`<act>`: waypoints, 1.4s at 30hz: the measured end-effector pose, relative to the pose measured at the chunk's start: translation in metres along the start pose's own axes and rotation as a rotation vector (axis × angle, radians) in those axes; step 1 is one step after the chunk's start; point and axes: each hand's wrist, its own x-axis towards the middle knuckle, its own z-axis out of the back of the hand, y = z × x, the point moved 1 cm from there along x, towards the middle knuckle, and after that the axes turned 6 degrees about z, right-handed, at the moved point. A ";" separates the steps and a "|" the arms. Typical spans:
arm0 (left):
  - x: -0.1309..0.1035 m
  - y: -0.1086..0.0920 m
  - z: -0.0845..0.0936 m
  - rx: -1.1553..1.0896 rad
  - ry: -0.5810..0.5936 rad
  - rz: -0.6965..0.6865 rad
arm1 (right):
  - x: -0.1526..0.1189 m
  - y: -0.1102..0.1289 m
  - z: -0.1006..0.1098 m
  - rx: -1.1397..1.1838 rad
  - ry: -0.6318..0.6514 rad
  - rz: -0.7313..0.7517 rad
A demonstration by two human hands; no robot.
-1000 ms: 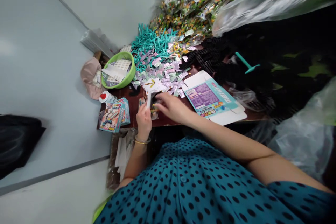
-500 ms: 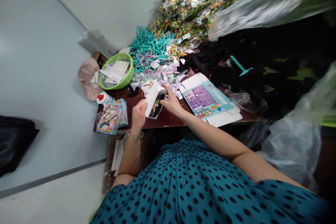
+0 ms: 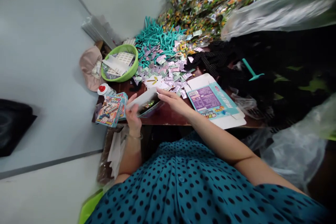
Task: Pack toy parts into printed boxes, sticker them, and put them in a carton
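Between my hands is a small cardboard box point(image 3: 147, 100), tilted, with its white flap raised and dark and yellow-green contents showing inside. My left hand point(image 3: 133, 114) grips its left end, fingers round the flap and side. At the other end my right hand point(image 3: 172, 100) holds the edge, thumb and fingertips at the opening. A printed white card point(image 3: 155, 83) with a yellow-brown pickaxe picture lies just behind the box. To the right rests a flattened blue and purple carton point(image 3: 207, 99). Closed printed boxes point(image 3: 109, 110) stand left of my left hand.
A green basket point(image 3: 135, 68) holds paper sheets and packets. Behind lie small sachets point(image 3: 172, 71), turquoise sticks point(image 3: 154, 38) and a heap of bagged parts point(image 3: 194, 10). Black pieces point(image 3: 283, 56) with a turquoise T-shaped piece point(image 3: 252, 70) spread right. A white red-topped container point(image 3: 105, 89) stands left.
The box has turned from pointing away to lying more sideways, its opening wider in view. My left hand has shifted left along it. The whole view has moved slightly.
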 end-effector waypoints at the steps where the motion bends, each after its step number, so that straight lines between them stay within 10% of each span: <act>1: 0.008 0.000 0.002 0.007 0.038 0.004 | 0.005 -0.003 0.003 0.037 0.018 -0.059; 6: 0.036 0.007 0.001 -0.015 0.239 0.082 | 0.036 -0.016 0.016 -0.063 0.149 -0.190; 12: 0.062 0.017 0.002 -0.079 0.275 0.139 | 0.053 0.010 0.002 -0.728 0.286 0.345; 16: 0.067 0.016 0.004 -0.150 0.329 0.156 | 0.048 0.017 -0.013 -0.706 0.549 0.434; 28: 0.046 0.027 -0.004 -0.276 0.105 0.090 | 0.056 0.017 -0.021 -0.781 0.418 0.202; 34: 0.044 0.017 0.015 -0.514 0.341 0.194 | 0.061 0.007 -0.019 -0.757 0.391 0.221; 42: 0.025 0.031 0.005 -0.515 0.258 0.158 | 0.063 0.007 -0.008 -0.836 0.529 0.401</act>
